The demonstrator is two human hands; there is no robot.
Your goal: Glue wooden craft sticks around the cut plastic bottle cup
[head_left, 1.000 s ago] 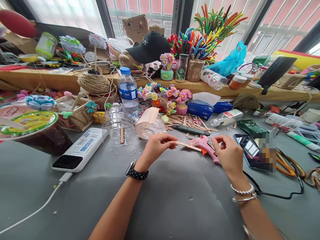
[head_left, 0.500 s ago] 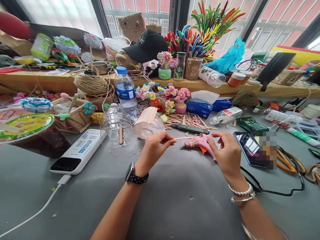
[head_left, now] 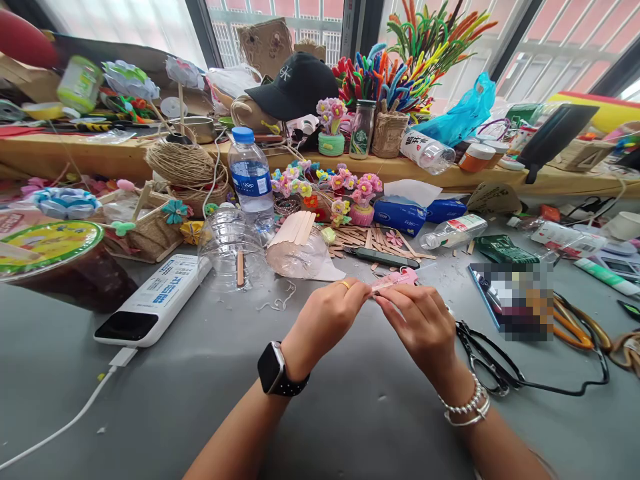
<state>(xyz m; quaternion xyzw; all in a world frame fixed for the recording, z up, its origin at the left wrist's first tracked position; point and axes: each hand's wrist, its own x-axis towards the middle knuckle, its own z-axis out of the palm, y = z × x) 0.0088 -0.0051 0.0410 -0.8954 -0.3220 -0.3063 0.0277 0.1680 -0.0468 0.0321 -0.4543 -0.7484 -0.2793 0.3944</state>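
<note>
My left hand and my right hand meet at the fingertips over the grey table. Both pinch a small pale wooden stick between them, largely covered by the fingers. Just behind the hands lies a pink glue gun, partly hidden. To the left, flat sticks cover part of a clear plastic piece lying on its side. A ribbed clear plastic bottle part with one brown stick stands left of that.
A pile of loose sticks and a dark green cutter lie behind the hands. Black-framed glasses are at the right. A white power bank and a lidded drink cup are at the left.
My hands have come together, the right moving left and down to the stick in my left fingers. The glue gun is now more covered, and the glasses show more.
</note>
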